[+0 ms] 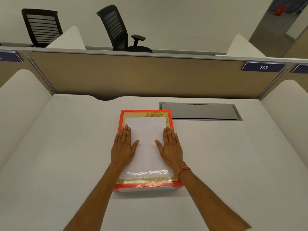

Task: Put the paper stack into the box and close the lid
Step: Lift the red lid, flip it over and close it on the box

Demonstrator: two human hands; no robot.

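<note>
A flat red box (pixel 146 185) with a gold-patterned border lies in the middle of the white desk (pixel 66 147), its top down flat. A white glossy rectangle (pixel 145 130) fills the middle of the top; I cannot tell whether it is the paper stack or the lid's own panel. My left hand (pixel 124 147) rests palm down on the left side of this white area, fingers stretched. My right hand (pixel 170 147), with an orange thread at the wrist, lies flat on the right side. Neither hand grips anything. A white strip shows under the box's front edge.
A grey metal cable hatch (pixel 200 111) is set into the desk right behind the box. A tan partition (pixel 133 75) with a "113" label (pixel 263 67) closes the back, white dividers flank both sides. Two black office chairs (pixel 116 29) stand beyond the partition.
</note>
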